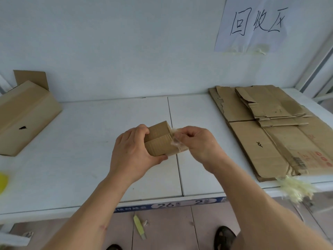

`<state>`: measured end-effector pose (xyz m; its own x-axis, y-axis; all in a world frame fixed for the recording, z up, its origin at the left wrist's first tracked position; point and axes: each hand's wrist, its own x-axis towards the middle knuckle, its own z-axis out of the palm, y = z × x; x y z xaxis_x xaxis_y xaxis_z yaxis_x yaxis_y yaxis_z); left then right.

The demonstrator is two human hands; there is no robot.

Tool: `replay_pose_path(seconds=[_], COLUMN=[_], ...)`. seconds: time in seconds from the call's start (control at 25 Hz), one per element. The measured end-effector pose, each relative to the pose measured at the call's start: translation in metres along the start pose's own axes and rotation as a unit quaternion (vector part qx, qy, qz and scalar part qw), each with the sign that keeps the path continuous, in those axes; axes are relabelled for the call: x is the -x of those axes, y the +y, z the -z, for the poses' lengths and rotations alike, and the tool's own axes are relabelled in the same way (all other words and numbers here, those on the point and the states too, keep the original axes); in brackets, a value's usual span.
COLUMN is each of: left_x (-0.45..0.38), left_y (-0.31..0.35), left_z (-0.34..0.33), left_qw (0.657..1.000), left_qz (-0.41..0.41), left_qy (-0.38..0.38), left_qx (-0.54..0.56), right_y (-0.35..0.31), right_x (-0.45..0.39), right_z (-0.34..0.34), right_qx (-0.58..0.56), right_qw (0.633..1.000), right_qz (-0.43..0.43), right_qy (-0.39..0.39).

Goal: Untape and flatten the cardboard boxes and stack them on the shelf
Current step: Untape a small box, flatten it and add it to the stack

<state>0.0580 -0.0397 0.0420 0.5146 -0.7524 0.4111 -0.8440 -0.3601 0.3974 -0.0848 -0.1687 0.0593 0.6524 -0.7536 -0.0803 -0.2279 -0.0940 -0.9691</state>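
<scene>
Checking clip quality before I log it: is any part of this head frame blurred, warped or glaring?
Head view: lighting is even and soft, without glare; the small box and both hands, left and right, are fairly sharp; the yellow object at the left edge and the tape wad are smeared; the wide lens bends the shelf edge.
</scene>
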Motion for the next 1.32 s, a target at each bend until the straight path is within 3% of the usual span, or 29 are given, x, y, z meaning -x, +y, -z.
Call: replay_pose_path(seconds=[0.16,0.32,0.48,0.68,0.76,0.88,1.08,1.16,1.32], left_x=[0.008,0.014,0.024,0.034,0.032,0.03,0.032,0.029,0.024], left_y=[0.016,0.037,0.065,0.098,0.102,0.117,0.138,0.139,0.139], left_z=[-0.008,-0.018,-0.028,-0.038,-0.04,-0.046,-0.056,-0.057,-0.057], left_qw=[0.999,0.998,0.995,0.993,0.993,0.991,0.987,0.989,0.991], left_qz=[-0.031,-0.059,-0.095,-0.121,-0.118,-0.136,-0.155,-0.146,-0.132], left_qy=[-0.003,-0.005,-0.001,0.004,0.0,0.0,0.012,0.016,0.017], left_qx=[-0.01,-0.028,-0.018,0.006,0.001,-0.019,-0.036,-0.03,-0.017], right_y=[0.004,0.007,0.019,0.032,0.036,0.059,0.095,0.115,0.137], right_x=[0.018,0.043,0.065,0.089,0.102,0.116,0.13,0.13,0.124], right_z=[0.027,0.053,0.069,0.123,0.15,0.181,0.203,0.202,0.191], right_qx=[0.058,-0.017,0.088,-0.153,-0.176,0.089,0.41,0.492,0.533], right_qw=[0.997,0.991,0.996,0.986,0.976,0.967,0.861,0.831,0.816], right_qz=[-0.044,-0.077,-0.021,-0.037,-0.034,-0.071,-0.114,-0.088,-0.105], right_qy=[-0.03,-0.11,-0.013,0.05,0.12,0.228,0.277,0.245,0.196])
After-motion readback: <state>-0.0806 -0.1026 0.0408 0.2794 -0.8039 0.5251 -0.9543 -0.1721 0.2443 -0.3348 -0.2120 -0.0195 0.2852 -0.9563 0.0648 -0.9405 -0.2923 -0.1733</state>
